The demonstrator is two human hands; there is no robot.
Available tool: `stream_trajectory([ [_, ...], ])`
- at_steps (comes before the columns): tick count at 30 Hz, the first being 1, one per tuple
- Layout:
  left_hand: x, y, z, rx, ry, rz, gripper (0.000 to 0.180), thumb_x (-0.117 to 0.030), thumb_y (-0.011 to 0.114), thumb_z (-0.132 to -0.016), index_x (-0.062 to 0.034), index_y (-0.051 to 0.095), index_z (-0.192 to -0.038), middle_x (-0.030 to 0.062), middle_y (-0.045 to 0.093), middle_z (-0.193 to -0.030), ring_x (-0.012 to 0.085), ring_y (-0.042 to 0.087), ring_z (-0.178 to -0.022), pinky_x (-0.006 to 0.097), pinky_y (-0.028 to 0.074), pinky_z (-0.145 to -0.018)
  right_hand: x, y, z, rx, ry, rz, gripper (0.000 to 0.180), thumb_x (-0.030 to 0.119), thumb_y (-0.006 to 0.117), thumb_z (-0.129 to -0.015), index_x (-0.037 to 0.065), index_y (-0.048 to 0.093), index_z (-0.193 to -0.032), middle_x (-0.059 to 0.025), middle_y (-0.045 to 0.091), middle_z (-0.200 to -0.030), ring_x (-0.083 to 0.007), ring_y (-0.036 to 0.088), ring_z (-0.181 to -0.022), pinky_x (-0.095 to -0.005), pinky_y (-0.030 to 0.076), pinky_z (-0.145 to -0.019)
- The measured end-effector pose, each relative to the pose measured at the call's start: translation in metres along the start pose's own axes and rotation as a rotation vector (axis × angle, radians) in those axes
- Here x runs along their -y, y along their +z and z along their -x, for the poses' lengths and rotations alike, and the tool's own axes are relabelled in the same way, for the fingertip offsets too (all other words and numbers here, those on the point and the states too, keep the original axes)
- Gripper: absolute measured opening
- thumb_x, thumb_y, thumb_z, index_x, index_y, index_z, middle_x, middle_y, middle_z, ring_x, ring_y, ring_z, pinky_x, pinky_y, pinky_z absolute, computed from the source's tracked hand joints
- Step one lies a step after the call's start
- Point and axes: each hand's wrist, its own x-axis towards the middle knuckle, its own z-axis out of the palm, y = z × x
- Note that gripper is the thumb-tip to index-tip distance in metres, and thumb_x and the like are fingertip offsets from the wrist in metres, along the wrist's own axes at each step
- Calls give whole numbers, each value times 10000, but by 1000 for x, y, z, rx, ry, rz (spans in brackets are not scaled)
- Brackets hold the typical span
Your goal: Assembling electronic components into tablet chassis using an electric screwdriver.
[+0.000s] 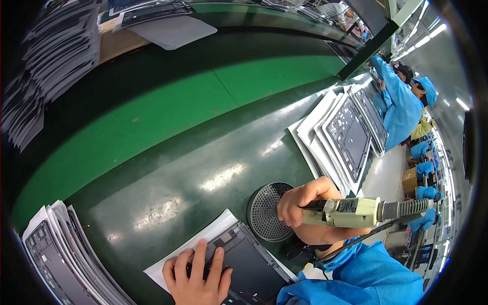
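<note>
My left hand (195, 277) lies with its fingers spread over a dark, flat device panel (249, 259) at the bottom centre. Under the panel is a white sheet (223, 222), showing along its far edge. My right hand (305, 203) is wrapped around a pale green electric screwdriver (351, 212) with a coiled spring and cable at its rear end. The screwdriver's front end is hidden by my fingers. Just left of that hand is a round, black-rimmed tray with a perforated metal top (267, 216), partly covered by the fingers.
A stack of similar panels between white sheets (351, 132) stands at the right; another stack (56, 264) is at lower left. Tall piles of sheets (66, 56) stand far left. A green strip (178, 107) crosses behind the metal bench (168, 178). A person in blue (399, 101) works beyond.
</note>
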Motion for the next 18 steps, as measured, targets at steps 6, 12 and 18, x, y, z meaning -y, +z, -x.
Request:
stream_trajectory([
  [6, -3, -2, -2, -45, -28, -38, 431, -335, 705, -841, -150, 691, -1230, 97, 564, -1405, 313, 523, -1168, 488, 393, -972, 16, 18, 0, -36, -10, 17, 908, 799, 603, -799, -26, 514, -1168, -101, 564, -746, -223, 533, -681, -373, 432, -671],
  [12, -3, -2, -1, -49, -4, 62, 433, -311, 691, -859, -126, 673, -1250, 111, 552, -1410, 324, 512, -1185, 488, 385, -975, 35, 63, -17, 266, -168, 15, 501, 365, 698, -938, -95, 593, -1105, -130, 625, -688, -281, 607, -574, -421, 520, -559],
  [18, 0, 2, 6, -70, -49, 134, 465, -265, 716, -842, -77, 652, -1263, 145, 538, -1413, 339, 494, -1233, 494, 368, -1028, -21, 84, -4, 271, -131, 242, 688, 628, 703, -864, -54, 619, -901, -113, 607, -584, -268, 610, -486, -410, 556, -496],
])
